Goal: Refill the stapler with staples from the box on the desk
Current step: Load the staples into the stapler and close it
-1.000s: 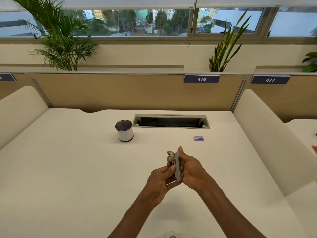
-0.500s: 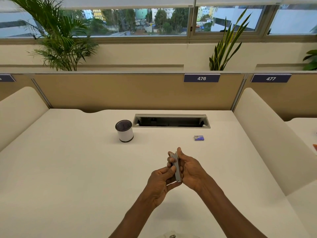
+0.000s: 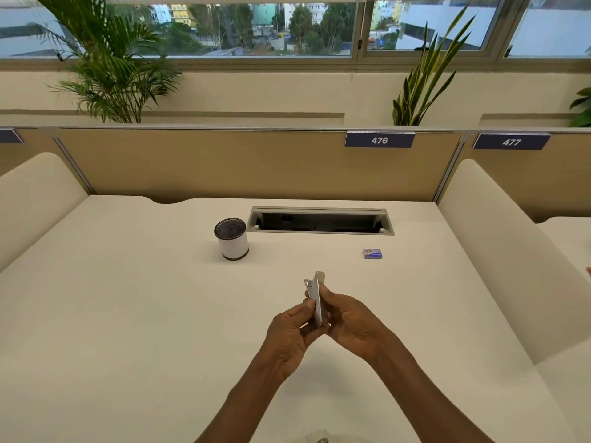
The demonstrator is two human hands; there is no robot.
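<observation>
A slim grey stapler (image 3: 315, 295) stands nearly on end above the middle of the white desk (image 3: 128, 314), held between both hands. My left hand (image 3: 289, 335) pinches its lower left side with thumb and fingers. My right hand (image 3: 350, 324) wraps its right side and base. The stapler's top end sticks up free above the fingers and looks slightly parted. A small blue staple box (image 3: 373, 253) lies flat on the desk, farther back and to the right of the hands, untouched.
A white cylindrical pen holder (image 3: 232, 239) with a dark mesh rim stands back left of the hands. A long cable slot (image 3: 321, 220) is cut into the desk's far side. Padded dividers flank both sides; a tan partition (image 3: 224, 161) closes the back.
My right thumb has come off the stapler's top end, which now shows above the fingers. Both hands keep hold of the stapler in about the same place.
</observation>
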